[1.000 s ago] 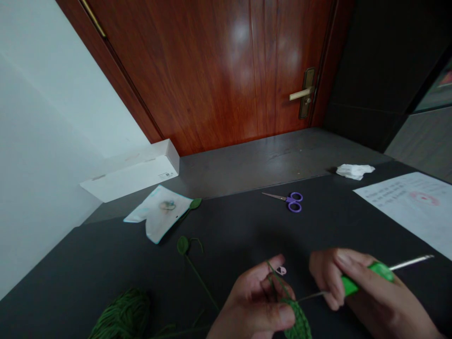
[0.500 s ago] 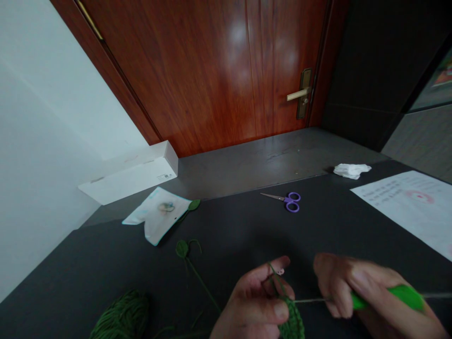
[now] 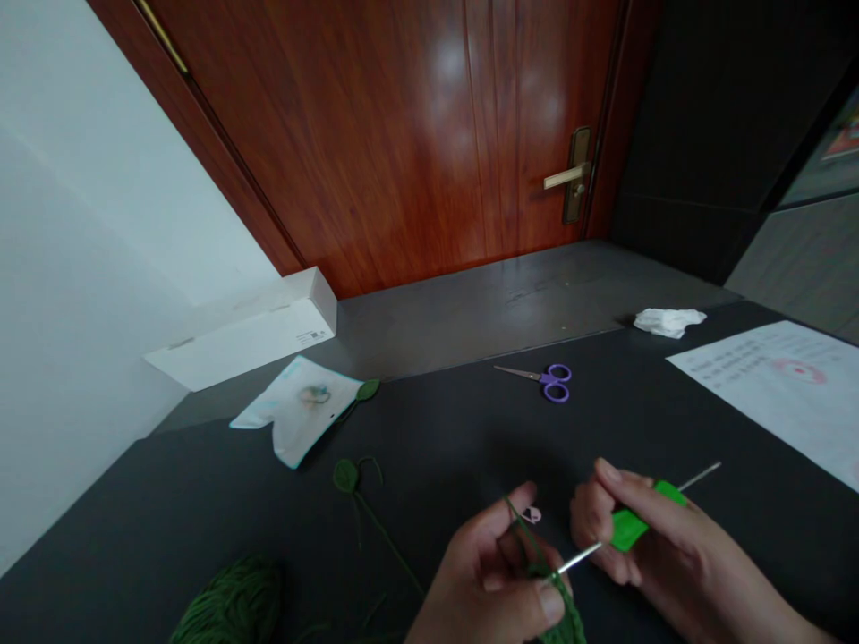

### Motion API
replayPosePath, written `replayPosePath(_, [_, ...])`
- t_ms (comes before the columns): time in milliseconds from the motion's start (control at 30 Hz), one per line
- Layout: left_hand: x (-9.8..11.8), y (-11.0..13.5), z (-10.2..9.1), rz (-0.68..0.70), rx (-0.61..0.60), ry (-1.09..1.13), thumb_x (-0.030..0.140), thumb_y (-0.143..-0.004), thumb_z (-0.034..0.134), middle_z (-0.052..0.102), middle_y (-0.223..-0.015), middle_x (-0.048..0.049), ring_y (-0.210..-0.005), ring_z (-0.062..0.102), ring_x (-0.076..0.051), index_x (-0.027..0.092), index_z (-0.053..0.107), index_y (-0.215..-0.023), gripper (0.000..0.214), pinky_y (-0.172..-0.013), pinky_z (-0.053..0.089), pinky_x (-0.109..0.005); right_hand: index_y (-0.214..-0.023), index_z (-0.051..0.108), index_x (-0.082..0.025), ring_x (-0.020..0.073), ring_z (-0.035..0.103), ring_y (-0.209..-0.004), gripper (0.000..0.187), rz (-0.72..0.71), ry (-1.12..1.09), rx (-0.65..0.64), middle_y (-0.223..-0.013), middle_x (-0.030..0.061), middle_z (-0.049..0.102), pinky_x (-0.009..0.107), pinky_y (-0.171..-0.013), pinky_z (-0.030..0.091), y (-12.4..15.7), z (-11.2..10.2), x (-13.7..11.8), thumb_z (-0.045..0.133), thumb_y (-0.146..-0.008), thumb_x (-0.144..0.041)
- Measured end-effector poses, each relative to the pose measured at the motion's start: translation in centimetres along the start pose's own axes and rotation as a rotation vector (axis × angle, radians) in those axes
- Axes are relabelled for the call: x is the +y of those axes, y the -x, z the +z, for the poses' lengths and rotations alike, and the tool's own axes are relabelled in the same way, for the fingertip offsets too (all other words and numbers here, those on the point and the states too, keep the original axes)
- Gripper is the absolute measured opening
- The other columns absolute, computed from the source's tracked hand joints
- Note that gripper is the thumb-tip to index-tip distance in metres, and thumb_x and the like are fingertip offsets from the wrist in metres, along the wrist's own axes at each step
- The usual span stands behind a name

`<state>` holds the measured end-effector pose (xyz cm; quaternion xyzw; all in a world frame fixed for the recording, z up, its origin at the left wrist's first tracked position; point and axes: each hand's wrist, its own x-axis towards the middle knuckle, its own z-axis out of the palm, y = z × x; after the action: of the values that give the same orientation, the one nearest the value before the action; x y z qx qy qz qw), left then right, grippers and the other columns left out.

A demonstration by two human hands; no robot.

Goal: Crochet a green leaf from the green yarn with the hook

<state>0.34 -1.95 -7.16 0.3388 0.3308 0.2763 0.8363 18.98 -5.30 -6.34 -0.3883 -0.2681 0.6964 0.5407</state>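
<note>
The left hand [image 3: 487,568] and right hand [image 3: 671,537] are both bare, their fingers slim with rounded tips. The left thumbnail [image 3: 553,603] looks short and curved. The right wrist [image 3: 738,577] is uncovered too.

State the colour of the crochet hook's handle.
The handle is bright green; it shows best in the head view.
</note>
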Motion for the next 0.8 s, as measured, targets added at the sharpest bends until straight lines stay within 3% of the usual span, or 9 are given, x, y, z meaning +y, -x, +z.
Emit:
replayPosePath(100, [-0.1,-0.3,-0.2,-0.088,-0.054,-0.014,0.021,-0.057,0.088,0.063,-0.075,0.0000,-0.065,0.055,-0.010,0.016,0.061,-0.125,0.074,-0.065,0.036,-0.026,-0.060,0.069,-0.020,0.0136,0.047,-0.051,0.047,-0.135,0.100,-0.076,-0.053,0.0005,0.056,0.028,-0.054,0.037,0.2,-0.4,-0.4,0.053,-0.092,-0.050])
replayPosePath(333, [-0.5,-1.2,-0.2,-0.229,-0.050,-0.091,0.003,-0.050,0.076,0.065,-0.063,0.0029,-0.056,0.054,-0.009,0.013,0.061,-0.122,0.074,-0.058,0.032,-0.024,-0.064,0.074,-0.021,0.0162,0.056,-0.056,0.051,-0.412,0.377,-0.251,-0.056,0.0030,0.061,0.030,-0.055,0.039,0.6,-1.5,-0.7,0.047,-0.096,-0.050])
replayPosePath(567, [-0.2,-1.0,-0.1,-0.323,-0.085,-0.078,0.003,-0.050,0.077,0.068,-0.069,0.0000,-0.058,0.056,-0.010,0.009,0.058,-0.126,0.079,-0.060,0.034,-0.024,-0.078,0.071,-0.023,0.0164,0.057,-0.061,0.049,-0.652,0.662,-0.497,-0.061,0.0027,0.063,0.032,-0.063,0.042,0.7,-2.2,-1.9,0.035,-0.102,-0.046])
replayPosePath(667, [0.4,-0.8,0.5,-0.352,-0.092,-0.077,0.006,-0.051,0.080,0.067,-0.066,0.0019,-0.055,0.053,-0.008,0.010,0.059,-0.124,0.076,-0.062,0.034,-0.024,-0.077,0.073,-0.023,0.0165,0.057,-0.060,0.051,-0.644,0.645,-0.490,-0.059,0.0028,0.061,0.033,-0.064,0.042,0.9,-2.2,-1.8,0.035,-0.102,-0.046])
replayPosePath(800, [0.5,-0.8,0.7,-0.286,-0.125,-0.027,0.016,-0.044,0.090,0.067,-0.065,0.0026,-0.056,0.054,-0.008,0.009,0.053,-0.126,0.090,-0.062,0.035,-0.024,-0.065,0.074,-0.020,0.0164,0.056,-0.056,0.052,-0.434,0.392,-0.299,-0.055,0.0036,0.060,0.031,-0.058,0.040,0.8,-1.8,-0.8,0.045,-0.097,-0.049])
